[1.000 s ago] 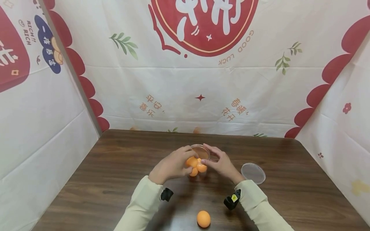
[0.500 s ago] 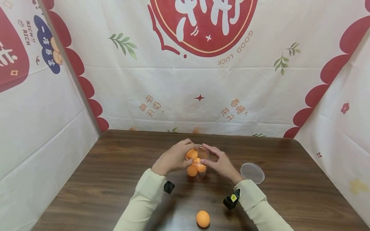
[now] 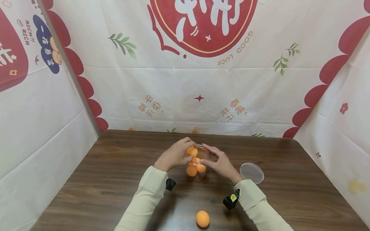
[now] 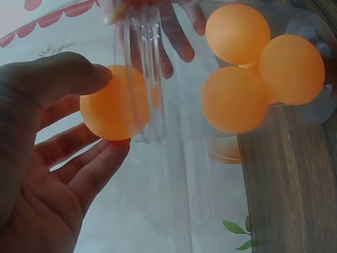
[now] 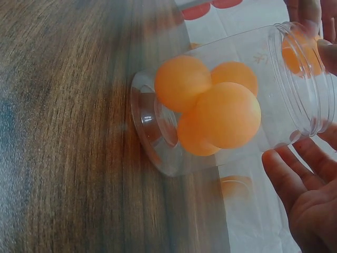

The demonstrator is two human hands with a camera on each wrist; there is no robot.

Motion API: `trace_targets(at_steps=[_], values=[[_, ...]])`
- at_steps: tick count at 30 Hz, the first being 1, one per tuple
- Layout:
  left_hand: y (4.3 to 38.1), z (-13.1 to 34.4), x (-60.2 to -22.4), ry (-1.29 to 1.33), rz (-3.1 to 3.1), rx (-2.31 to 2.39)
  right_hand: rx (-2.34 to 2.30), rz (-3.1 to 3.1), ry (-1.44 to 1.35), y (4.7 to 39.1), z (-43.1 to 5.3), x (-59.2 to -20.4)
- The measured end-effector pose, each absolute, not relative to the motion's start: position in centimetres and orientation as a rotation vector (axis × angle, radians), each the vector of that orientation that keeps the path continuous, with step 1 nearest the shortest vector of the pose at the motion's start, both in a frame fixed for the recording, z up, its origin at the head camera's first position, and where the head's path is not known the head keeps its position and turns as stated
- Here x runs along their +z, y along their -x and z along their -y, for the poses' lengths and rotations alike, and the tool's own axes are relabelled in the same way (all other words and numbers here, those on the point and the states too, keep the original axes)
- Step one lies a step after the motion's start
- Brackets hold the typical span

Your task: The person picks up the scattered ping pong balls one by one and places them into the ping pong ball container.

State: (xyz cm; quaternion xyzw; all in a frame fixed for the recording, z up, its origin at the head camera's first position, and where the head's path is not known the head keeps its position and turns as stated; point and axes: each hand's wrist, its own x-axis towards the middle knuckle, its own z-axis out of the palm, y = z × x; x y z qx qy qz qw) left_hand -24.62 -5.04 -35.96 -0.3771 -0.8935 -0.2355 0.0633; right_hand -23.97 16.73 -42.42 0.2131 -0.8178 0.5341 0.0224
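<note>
A clear plastic jar (image 5: 269,100) stands upright and uncapped on the table, with several orange ping-pong balls (image 5: 229,116) gathered in its lower part. At its mouth, my left hand (image 3: 174,157) pinches another orange ping-pong ball (image 4: 108,108) between thumb and fingers; the ball overlaps the threaded rim in the left wrist view. My right hand (image 3: 222,163) holds the jar by its upper part, thumb on the near side and fingers round the far side. In the right wrist view, part of the right palm and its fingers (image 5: 297,174) show beside the neck.
One loose orange ping-pong ball (image 3: 203,219) lies near the front of the brown wooden table (image 3: 115,179). Right of the jar, a round clear lid (image 3: 252,173) lies flat. Printed white cloth (image 3: 173,83) hangs behind the table and at both sides.
My left hand has risen with its pinched ball from beside the other balls' outline up to the jar's mouth. The right hand, jar, lid and loose ball hold their places.
</note>
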Motion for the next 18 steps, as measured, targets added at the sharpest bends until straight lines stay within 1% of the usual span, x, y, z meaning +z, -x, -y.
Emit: trace_targets(at_steps=[8,18], values=[[25.00,4.82,-36.38,1.136,2.724,-0.719,1.652,2.532,-0.658,23.91,-16.78,-42.36],[24.70,4.78,-36.57,1.106,2.758,-0.721,1.669,2.518,-0.657,23.80,-16.72,-42.37]])
